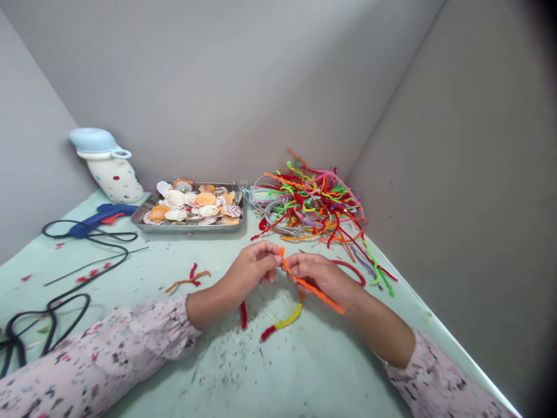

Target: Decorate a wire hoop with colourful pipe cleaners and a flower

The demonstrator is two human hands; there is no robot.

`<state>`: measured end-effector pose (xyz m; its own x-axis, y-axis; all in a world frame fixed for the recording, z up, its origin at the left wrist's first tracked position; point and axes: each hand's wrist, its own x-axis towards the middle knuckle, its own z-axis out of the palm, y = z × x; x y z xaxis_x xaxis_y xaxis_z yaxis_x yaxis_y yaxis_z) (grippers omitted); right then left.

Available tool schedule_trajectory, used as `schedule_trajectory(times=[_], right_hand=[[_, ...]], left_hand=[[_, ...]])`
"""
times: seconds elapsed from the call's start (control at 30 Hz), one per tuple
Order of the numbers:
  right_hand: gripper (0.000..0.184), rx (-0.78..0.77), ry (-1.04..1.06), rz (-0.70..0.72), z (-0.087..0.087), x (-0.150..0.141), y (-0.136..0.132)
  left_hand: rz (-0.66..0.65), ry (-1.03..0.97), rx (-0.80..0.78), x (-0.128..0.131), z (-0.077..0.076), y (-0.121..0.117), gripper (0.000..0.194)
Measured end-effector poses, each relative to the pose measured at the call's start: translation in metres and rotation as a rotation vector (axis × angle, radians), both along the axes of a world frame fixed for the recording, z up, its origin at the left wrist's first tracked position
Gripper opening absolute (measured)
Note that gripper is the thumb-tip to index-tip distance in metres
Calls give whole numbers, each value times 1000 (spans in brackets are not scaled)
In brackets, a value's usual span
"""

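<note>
head view shows the left hand (255, 264) and right hand (324, 277) closely pinching an orange pipe cleaner (312, 287) that is slanting above the table (348, 377), probably light, soft and bendable, best gripped near its tip.

Illumination is moderate and diffuse. The left wall (26, 145) is lighter; the right wall (470, 174) is darker gray. A broad, soft-edged shadow crosses the far wall (195, 75), right of center. A faint shadow lies on the table (243, 383) beside the left sleeve (130, 339). Dark vignetting occupies the right margin. The orange pipe cleaner (327, 299) shows saturated color; its fine texture is slightly soft.
</note>
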<state>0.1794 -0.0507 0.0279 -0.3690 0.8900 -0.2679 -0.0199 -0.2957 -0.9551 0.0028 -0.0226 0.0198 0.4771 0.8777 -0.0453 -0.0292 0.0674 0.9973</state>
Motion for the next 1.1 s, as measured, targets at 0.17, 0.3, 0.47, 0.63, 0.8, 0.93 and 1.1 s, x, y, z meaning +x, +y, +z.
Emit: schedule_trajectory(times=[0.17,0.3,0.47,0.63,0.8,0.93,1.1], right_hand=[[10,-21,-45,-5,-7,2,3],[15,51,-176,6,-10,6,5],[18,298,-458,3,-10,11,7],[18,576,-681,51,-7,15,6],[13,755,-738,-16,-1,9,5],[10,797,-743,-80,-6,2,5],[9,857,-746,-123,-11,0,4]], left_hand=[[-16,14,-8,-1,-2,2,21],[-18,67,2,-1,-3,3,23],[-50,107,-3,-1,-11,7,23],[-101,78,-27,0,-15,8,20],[-76,81,-13,3,-14,4,20],[-81,90,-3,3,-17,2,16],[-54,115,-1,2,-18,2,12]])
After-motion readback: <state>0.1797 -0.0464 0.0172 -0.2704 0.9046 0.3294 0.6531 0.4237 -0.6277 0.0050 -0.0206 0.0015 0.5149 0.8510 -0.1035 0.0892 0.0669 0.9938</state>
